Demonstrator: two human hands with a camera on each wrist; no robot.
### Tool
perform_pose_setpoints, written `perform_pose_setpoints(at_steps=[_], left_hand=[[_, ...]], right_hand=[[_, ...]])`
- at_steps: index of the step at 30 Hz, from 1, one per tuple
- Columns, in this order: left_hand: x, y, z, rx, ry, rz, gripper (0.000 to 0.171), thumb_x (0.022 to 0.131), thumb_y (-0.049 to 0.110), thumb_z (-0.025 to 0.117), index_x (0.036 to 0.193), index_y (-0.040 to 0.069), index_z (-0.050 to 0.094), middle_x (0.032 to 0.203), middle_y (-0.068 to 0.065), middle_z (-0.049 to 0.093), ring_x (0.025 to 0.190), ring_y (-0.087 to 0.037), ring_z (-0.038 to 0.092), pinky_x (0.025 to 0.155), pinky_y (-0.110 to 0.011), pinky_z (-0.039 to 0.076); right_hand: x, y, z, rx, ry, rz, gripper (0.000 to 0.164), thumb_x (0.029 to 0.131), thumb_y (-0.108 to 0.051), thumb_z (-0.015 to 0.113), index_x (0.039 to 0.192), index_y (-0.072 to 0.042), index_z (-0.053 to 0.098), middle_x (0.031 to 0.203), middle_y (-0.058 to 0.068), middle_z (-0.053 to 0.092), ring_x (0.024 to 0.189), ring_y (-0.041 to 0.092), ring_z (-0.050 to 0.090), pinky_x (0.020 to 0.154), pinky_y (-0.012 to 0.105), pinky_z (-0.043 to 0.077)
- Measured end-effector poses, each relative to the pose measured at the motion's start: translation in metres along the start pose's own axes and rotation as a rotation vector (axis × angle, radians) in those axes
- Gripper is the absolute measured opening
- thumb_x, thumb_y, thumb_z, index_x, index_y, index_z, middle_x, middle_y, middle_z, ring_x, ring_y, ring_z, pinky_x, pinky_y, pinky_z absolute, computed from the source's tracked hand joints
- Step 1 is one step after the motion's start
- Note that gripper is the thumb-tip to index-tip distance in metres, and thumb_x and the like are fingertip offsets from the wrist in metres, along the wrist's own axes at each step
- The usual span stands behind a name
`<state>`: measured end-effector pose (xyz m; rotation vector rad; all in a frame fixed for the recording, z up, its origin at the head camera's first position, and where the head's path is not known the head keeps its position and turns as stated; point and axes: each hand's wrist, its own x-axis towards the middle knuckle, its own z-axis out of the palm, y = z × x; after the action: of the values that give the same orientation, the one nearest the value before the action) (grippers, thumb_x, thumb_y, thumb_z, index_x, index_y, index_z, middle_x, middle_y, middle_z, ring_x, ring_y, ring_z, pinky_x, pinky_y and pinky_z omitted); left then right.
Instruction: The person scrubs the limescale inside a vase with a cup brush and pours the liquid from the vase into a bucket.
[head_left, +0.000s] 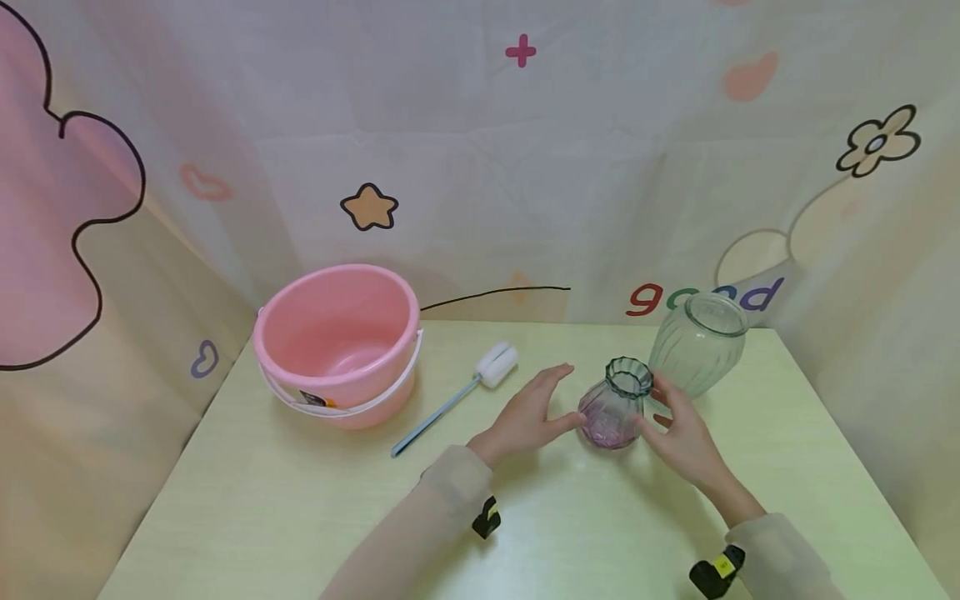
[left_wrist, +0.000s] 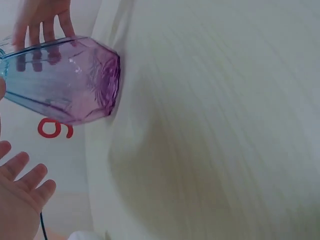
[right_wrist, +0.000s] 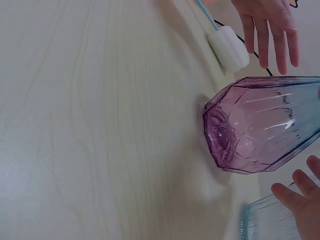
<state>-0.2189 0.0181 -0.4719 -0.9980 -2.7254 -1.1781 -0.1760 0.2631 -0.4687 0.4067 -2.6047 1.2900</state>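
A small faceted glass vase (head_left: 611, 412), purple at the base and blue-green at its scalloped neck, stands upright on the table between both hands. To its left is my left hand (head_left: 528, 417), fingers extended and spread, the thumb close to the glass; whether it touches cannot be told. My right hand (head_left: 684, 437) is on the other side, its fingers loosely spread by the neck. Both wrist views show the vase (left_wrist: 75, 82) (right_wrist: 265, 122) with a gap between the fingers and the glass. Neither hand grips it.
Behind the right hand stands a larger clear ribbed glass jar (head_left: 697, 350). A white sponge brush (head_left: 497, 364) with a blue handle lies left of the vase. Farther left is a pink bucket (head_left: 386, 404) with a white handle. A printed curtain (head_left: 450, 125) hangs behind the table.
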Motion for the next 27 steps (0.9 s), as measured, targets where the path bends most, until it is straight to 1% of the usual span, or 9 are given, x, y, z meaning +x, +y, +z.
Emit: perform_pose_setpoints(at_steps=[3,6,10,14,18,22,27], left_hand=[[0.005,0.003,0.009,-0.026,0.006,-0.014,0.070,0.086,0.045,0.056,0.140,0.013,0.026,0.142,-0.004,0.033,0.127,-0.012,0.028,0.101,-0.031,0.029],[0.009,0.006,0.017,-0.026,0.006,-0.042,0.069,0.085,0.043,0.057,0.140,0.014,0.027,0.141,-0.004,0.034,0.126,-0.014,0.031,0.100,-0.032,0.031],[0.015,0.007,0.028,-0.041,0.004,-0.079,0.070,0.084,0.040,0.060,0.140,0.016,0.027,0.142,-0.002,0.034,0.125,-0.015,0.032,0.100,-0.032,0.031],[0.019,0.010,0.034,-0.089,0.013,-0.112,0.069,0.084,0.039,0.061,0.140,0.017,0.028,0.141,-0.002,0.034,0.125,-0.015,0.033,0.100,-0.032,0.031],[0.020,0.014,0.038,-0.123,0.018,-0.129,0.068,0.083,0.035,0.062,0.139,0.017,0.030,0.140,-0.002,0.037,0.124,-0.014,0.034,0.099,-0.031,0.032],[0.022,0.015,0.042,-0.145,0.021,-0.116,0.065,0.082,0.032,0.063,0.138,0.016,0.033,0.135,-0.001,0.043,0.119,-0.011,0.039,0.096,-0.029,0.035],[0.022,0.015,0.045,-0.151,0.035,-0.110,0.062,0.083,0.032,0.064,0.137,0.018,0.036,0.132,-0.001,0.045,0.118,-0.011,0.040,0.096,-0.028,0.035]], right_hand=[[-0.002,0.003,0.003,0.023,-0.029,0.011,0.069,0.084,-0.013,0.062,0.140,-0.001,0.023,0.131,0.027,0.036,0.117,0.043,0.036,0.084,0.054,0.043],[-0.003,0.007,0.006,0.030,-0.057,0.030,0.069,0.085,-0.017,0.062,0.140,-0.005,0.023,0.133,0.026,0.033,0.119,0.043,0.034,0.085,0.055,0.042],[-0.002,0.013,0.008,0.055,-0.066,0.036,0.066,0.085,-0.020,0.061,0.140,-0.007,0.025,0.135,0.026,0.030,0.120,0.044,0.032,0.085,0.056,0.041],[0.000,0.018,0.011,0.102,-0.073,0.014,0.062,0.086,-0.018,0.061,0.138,-0.007,0.029,0.135,0.024,0.031,0.122,0.043,0.030,0.085,0.056,0.041],[0.001,0.019,0.013,0.123,-0.082,0.015,0.059,0.086,-0.015,0.061,0.136,-0.007,0.031,0.133,0.021,0.032,0.122,0.040,0.030,0.086,0.052,0.042],[0.000,0.009,0.012,0.134,-0.097,0.031,0.053,0.085,-0.011,0.061,0.130,-0.003,0.034,0.126,0.022,0.038,0.120,0.040,0.032,0.085,0.048,0.043],[-0.001,-0.015,0.007,0.147,-0.098,0.035,0.046,0.083,-0.003,0.060,0.122,0.003,0.037,0.118,0.024,0.041,0.117,0.044,0.034,0.084,0.051,0.043]])
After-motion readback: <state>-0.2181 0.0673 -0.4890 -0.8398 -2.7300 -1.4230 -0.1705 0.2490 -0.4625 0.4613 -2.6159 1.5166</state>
